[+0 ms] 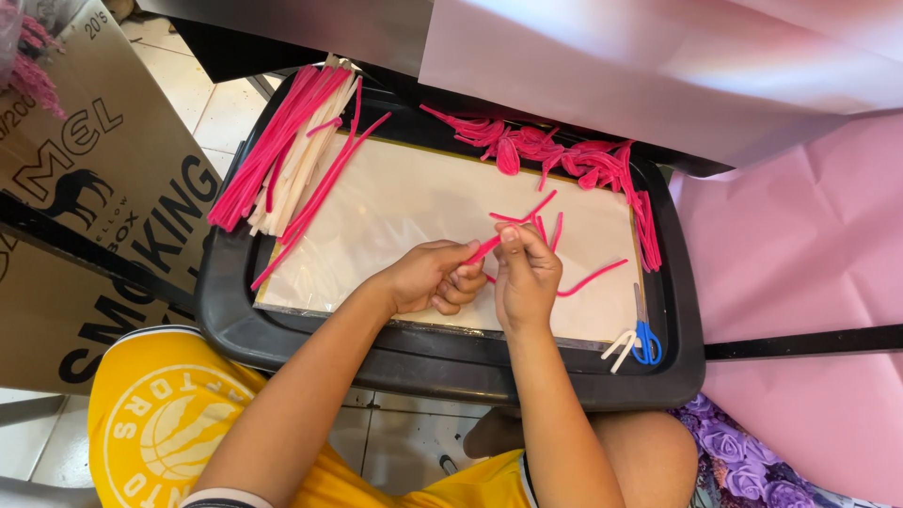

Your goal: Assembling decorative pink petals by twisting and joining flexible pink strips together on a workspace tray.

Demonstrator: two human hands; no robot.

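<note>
Both hands (470, 275) pinch a fuzzy pink pipe cleaner (483, 250), seemingly bent.

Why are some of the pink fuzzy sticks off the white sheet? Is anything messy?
A little. One long pink stick slants away from the neat pile across the white sheet. Short bent pieces lie scattered beside the right hand. Nothing looks spilled or broken.

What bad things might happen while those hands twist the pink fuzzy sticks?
1. The scissors lie at the tray's near edge; an elbow might knock them off.
2. Loose pink pieces beside the right hand may get swept away.
3. The left hand may lose its grip on the short stick.
</note>
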